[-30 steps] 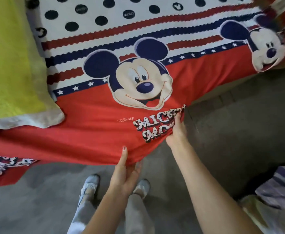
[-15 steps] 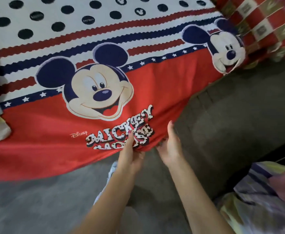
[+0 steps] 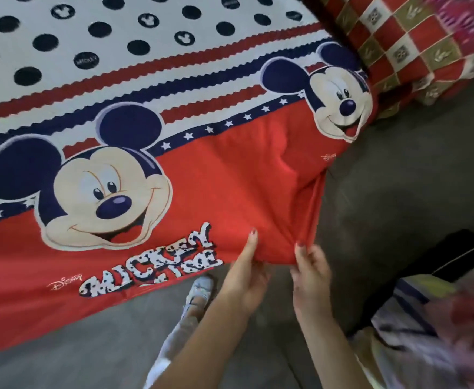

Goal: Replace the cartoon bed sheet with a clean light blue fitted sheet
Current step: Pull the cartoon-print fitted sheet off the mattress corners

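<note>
Bedding under inspection: a red, white and navy cartoon-print cotton bed sheet (image 3: 230,175), spread flat across the bed and covering it up to the red-and-gold checked quilt (image 3: 404,46) at the far right corner. Its red border hangs over the near side of the bed above the grey floor (image 3: 398,192). No light blue fitted sheet can be identified in view; a blurred pile of pale striped fabric (image 3: 415,338) lies on the floor right of the sheet's hanging edge, and its nature cannot be told.

Handling, as judged: the sheet is thin, light and limp, neither slippery nor fragile. It will bunch and drag rather than lift as one piece, so the hem of the border is the sound place to take hold, gathering along it.

Grip: the right hand (image 3: 311,276) is clenched on the red hem, fingers curled over a gathered fold, with creases radiating upward from that point. The left hand (image 3: 247,273), just beside it along the same hem, pinches the edge with one finger extended flat on the cloth.
</note>
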